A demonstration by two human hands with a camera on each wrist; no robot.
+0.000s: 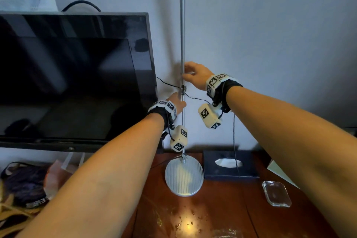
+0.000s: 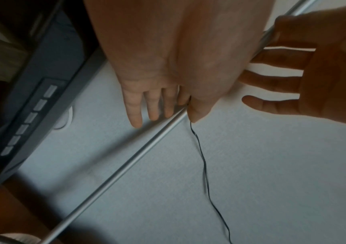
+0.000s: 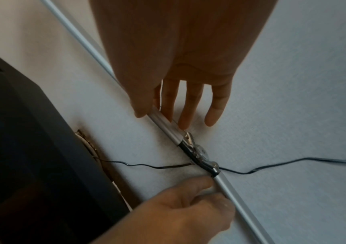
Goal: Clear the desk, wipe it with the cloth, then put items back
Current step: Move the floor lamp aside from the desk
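A desk lamp stands at the back of the brown wooden desk (image 1: pixel 222 208), with a thin silver pole (image 1: pixel 182 25) rising from a round ribbed base (image 1: pixel 184 176). Both hands are on the pole. My left hand (image 1: pixel 176 102) pinches it just below the metal joint (image 3: pixel 197 155), thumb against curled fingers (image 3: pixel 199 189). My right hand (image 1: pixel 191 73) is above the joint, the pole running between its thumb and index finger (image 3: pixel 157 105), the other fingers straight and spread. A thin black cable (image 3: pixel 272 166) crosses the wall at the joint. No cloth is in view.
A large dark monitor (image 1: pixel 73 75) stands close on the left of the pole. A dark tissue box (image 1: pixel 228 164) and a clear glass dish (image 1: pixel 276 195) sit right of the base. Bags (image 1: pixel 25 185) lie at the far left. Crumbs (image 1: pixel 187 222) speckle the near desk.
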